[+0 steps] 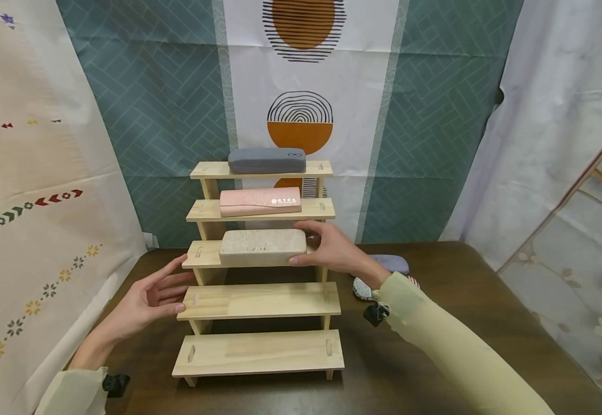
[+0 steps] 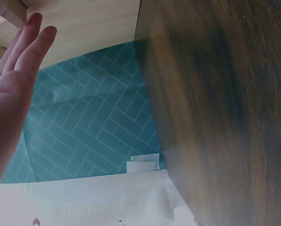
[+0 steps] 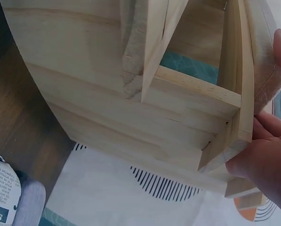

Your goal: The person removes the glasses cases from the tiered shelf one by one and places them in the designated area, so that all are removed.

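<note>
A cream glasses case (image 1: 259,245) lies on the middle tier of a stepped wooden display rack (image 1: 259,351). My right hand (image 1: 334,251) pinches its right end between thumb and fingers; the right wrist view shows this case (image 3: 262,56) at the board's edge beside my fingers. At the rack's left side, my left hand (image 1: 142,300) has its fingers extended, with the index fingertip by the middle tier's corner and the thumb at the tier below. On the tier above is a pink glasses case (image 1: 259,202), and a grey-blue glasses case (image 1: 267,161) tops the rack.
Behind the right forearm, a blue-grey case (image 1: 391,263) and a cloth-like item with printed lettering (image 3: 1,188) lie on the dark wooden table (image 1: 461,300), partly hidden. A patterned curtain (image 1: 435,115) hangs behind the rack, with light cloths at both sides.
</note>
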Demonstrator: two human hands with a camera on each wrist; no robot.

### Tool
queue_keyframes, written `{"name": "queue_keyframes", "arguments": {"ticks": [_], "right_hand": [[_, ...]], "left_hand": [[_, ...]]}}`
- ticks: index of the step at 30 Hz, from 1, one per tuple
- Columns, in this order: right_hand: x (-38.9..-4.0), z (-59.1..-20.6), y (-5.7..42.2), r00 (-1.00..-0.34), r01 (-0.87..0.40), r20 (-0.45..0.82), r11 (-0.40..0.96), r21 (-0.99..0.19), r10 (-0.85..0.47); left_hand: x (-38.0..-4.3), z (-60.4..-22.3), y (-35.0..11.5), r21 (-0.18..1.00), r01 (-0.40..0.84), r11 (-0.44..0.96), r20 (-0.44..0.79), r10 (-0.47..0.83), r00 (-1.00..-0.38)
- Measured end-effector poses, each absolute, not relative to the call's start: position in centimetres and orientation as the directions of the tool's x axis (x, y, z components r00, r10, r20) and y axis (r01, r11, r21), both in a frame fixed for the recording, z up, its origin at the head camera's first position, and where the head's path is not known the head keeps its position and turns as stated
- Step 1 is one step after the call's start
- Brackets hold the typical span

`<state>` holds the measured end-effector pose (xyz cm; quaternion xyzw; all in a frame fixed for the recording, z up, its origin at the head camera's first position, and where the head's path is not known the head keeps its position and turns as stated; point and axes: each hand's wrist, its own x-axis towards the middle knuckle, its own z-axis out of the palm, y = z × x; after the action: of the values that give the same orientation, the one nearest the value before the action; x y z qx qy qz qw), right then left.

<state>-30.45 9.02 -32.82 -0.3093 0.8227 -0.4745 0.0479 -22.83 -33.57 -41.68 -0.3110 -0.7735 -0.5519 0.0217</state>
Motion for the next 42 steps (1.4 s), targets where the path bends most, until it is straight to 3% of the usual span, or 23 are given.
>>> {"name": "queue_keyframes", "arguments": {"ticks": [7, 16, 27, 42], "right_hand": [[-30.0, -33.2, 9.3, -0.816, -0.473, 0.229, 0.384, -0.793, -0.531], [-28.9, -33.4, 9.9, -0.837, -0.41, 0.247, 0.26, -0.874, -0.488], [-27.9, -33.4, 11.9, -0.851, -0.419, 0.304, 0.205, -0.884, -0.427], [-26.4, -32.7, 18.0, -0.87, -0.414, 0.296, 0.258, -0.873, -0.394]], "left_hand": [[-22.7, -41.9, -33.5, 0.849, 0.5, 0.173, 0.376, 0.466, -0.801], [-22.7, -42.0, -33.5, 0.848, 0.503, 0.168, 0.378, 0.474, -0.795], [-22.7, -41.8, -33.5, 0.849, 0.498, 0.176, 0.375, 0.462, -0.804], [-22.8, -41.7, -33.6, 0.85, 0.488, 0.198, 0.363, 0.451, -0.815]]}}
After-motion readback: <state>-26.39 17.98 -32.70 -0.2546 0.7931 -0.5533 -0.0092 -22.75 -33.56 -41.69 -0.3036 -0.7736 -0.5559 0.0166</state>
